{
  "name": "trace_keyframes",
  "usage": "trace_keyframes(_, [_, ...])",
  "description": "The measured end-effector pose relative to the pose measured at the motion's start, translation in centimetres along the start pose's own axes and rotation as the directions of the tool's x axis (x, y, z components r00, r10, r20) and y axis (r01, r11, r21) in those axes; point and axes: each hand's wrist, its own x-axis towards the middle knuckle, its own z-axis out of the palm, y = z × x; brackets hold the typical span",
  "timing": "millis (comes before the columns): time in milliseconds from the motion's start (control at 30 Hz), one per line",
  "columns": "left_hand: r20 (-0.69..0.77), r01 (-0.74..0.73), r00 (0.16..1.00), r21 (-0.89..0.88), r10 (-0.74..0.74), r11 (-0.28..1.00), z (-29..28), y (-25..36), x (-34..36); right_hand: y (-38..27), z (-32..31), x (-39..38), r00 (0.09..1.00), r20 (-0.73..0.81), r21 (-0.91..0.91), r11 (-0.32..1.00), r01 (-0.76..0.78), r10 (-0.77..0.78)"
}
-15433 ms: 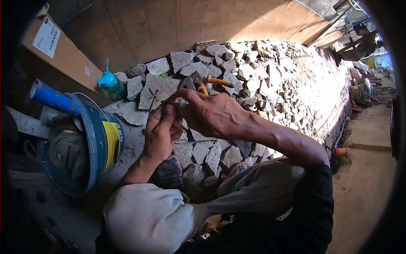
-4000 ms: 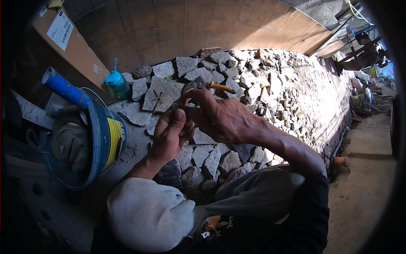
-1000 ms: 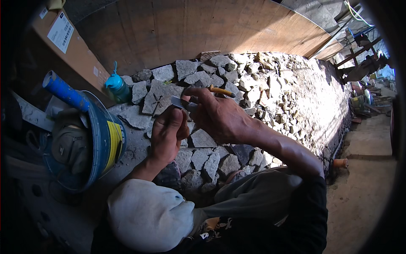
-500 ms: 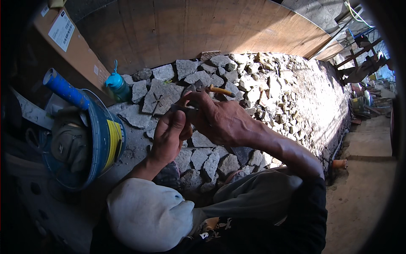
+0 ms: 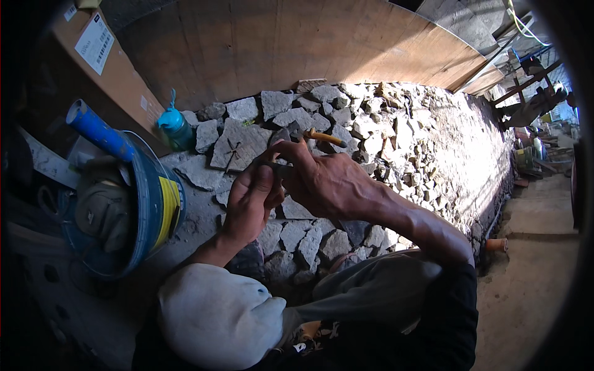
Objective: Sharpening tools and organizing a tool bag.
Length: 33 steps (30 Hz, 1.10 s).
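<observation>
My left hand (image 5: pixel 247 198) and my right hand (image 5: pixel 331 182) meet in front of me over the broken stones. Both are closed, thumb and fingers pinching a small dark piece (image 5: pixel 279 164) between them. My fingers cover most of that piece, so its kind does not show. Just beyond my right knuckles is a tool with a grey metal head and an orange handle (image 5: pixel 325 137); it seems to lie on the stones. Several thin nail-like bits (image 5: pixel 233 154) rest crosswise on a flat grey slab (image 5: pixel 247 141), a little past my left fingertips.
A teal bottle (image 5: pixel 177 130) stands beside a cardboard box (image 5: pixel 114 68). At left, a dark blue bucket (image 5: pixel 145 216) holds a cloth bag (image 5: pixel 102 210) and a blue tube (image 5: pixel 99 131). Rubble (image 5: pixel 396 136) runs along a plywood board (image 5: pixel 297 43). An orange pipe end (image 5: pixel 496 245) sticks out at right.
The whole view has shifted slightly, so things sit a little lower and farther right. My hands keep the same pinch, with the right knuckles a touch lower.
</observation>
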Motion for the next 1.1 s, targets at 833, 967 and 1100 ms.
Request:
trace_keyframes(833, [-0.096,-0.005,0.995,0.065,0.012,0.998,-0.1,-0.7,0.1,0.6,0.7,0.2,0.994,-0.096,0.06,0.997,0.058,-0.052])
trace_keyframes(967, [-0.035,-0.035,0.999,0.102,0.038,0.994,-0.3,-0.6,0.3,0.7,0.9,0.3,0.996,-0.078,0.0,0.999,0.036,-0.036])
trace_keyframes(1100, [-0.077,-0.011,0.997,0.168,0.024,0.986,-0.6,-0.5,0.4,0.9,1.2,0.5,0.991,-0.116,-0.118,0.992,0.055,-0.069])
